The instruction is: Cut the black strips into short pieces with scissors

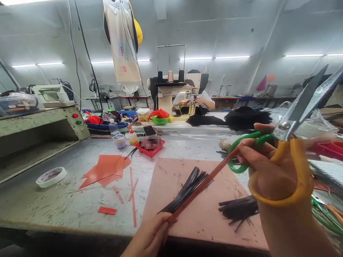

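The left hand (150, 235) pinches the near end of a long, thin red strip (206, 180) so it stays straight above the pink mat (187, 214). The right hand (270, 171) has its fingers closed through the handles of the scissors (289, 142) and also pinches the strip's far end. Black strips (187, 189) lie under it on the worktop (53, 200).

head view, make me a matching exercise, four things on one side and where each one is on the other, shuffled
Things:
1. scissors
2. tape roll
3. red strip
4. loose black strips

Places:
A. flat on the pink mat
B. on the grey table, far left
C. in the right hand, blades open
D. pinched at its lower end by the left hand

Pairs: 1-C, 2-B, 3-D, 4-A
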Demonstrator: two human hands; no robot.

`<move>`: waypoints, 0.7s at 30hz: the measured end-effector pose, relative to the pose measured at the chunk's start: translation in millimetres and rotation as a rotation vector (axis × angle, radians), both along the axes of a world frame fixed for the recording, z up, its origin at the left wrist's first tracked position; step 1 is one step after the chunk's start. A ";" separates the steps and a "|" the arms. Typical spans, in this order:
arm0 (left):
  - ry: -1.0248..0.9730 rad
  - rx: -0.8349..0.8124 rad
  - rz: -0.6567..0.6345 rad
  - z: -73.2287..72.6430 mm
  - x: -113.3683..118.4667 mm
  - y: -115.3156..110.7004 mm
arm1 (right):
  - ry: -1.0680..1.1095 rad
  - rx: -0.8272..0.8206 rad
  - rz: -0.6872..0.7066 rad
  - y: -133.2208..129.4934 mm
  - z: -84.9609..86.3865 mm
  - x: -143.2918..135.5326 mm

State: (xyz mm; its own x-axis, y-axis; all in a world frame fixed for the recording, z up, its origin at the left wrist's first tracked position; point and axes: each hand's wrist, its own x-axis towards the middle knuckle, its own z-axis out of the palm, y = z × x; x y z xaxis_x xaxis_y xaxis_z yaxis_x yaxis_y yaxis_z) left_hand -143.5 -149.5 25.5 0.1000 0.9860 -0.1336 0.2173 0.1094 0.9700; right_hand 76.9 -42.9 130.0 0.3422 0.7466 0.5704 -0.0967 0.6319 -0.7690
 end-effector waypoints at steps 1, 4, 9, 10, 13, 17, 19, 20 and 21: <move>-0.005 -0.040 -0.023 -0.6 -0.7 3.6 | -0.003 0.007 -0.022 0.8 2.5 1.7; -0.010 -0.131 -0.122 2.2 -3.8 16.0 | -0.011 0.009 -0.054 3.4 8.2 7.4; 0.279 -0.134 -0.304 22.9 -6.0 45.3 | -0.095 0.000 -0.100 15.5 4.6 17.6; 0.349 -0.115 -0.331 26.2 -5.9 51.8 | -0.119 -0.005 -0.116 20.0 1.7 19.2; 0.399 -0.085 -0.385 27.0 -5.1 69.0 | -0.149 -0.067 -0.105 37.7 -9.5 23.9; 0.350 -0.133 -0.411 12.4 -5.4 84.1 | -0.234 -0.238 -0.058 65.7 -28.4 37.3; 0.335 -0.165 -0.399 4.5 -6.7 89.0 | -0.428 -0.336 -0.133 72.4 -40.7 47.3; 0.326 -0.183 -0.391 1.2 -7.5 90.9 | -0.555 -0.380 -0.174 71.0 -48.1 51.7; 0.314 -0.203 -0.382 -1.7 -8.3 92.3 | -0.680 -0.422 -0.175 65.6 -56.3 54.8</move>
State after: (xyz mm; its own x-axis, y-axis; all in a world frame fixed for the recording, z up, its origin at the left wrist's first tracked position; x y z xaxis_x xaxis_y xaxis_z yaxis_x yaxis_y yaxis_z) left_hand -151.7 -57.2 23.8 0.3712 0.8383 -0.3994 0.5551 0.1444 0.8191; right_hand 131.7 22.7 73.7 0.1544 0.9129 0.3778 0.5496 0.2385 -0.8007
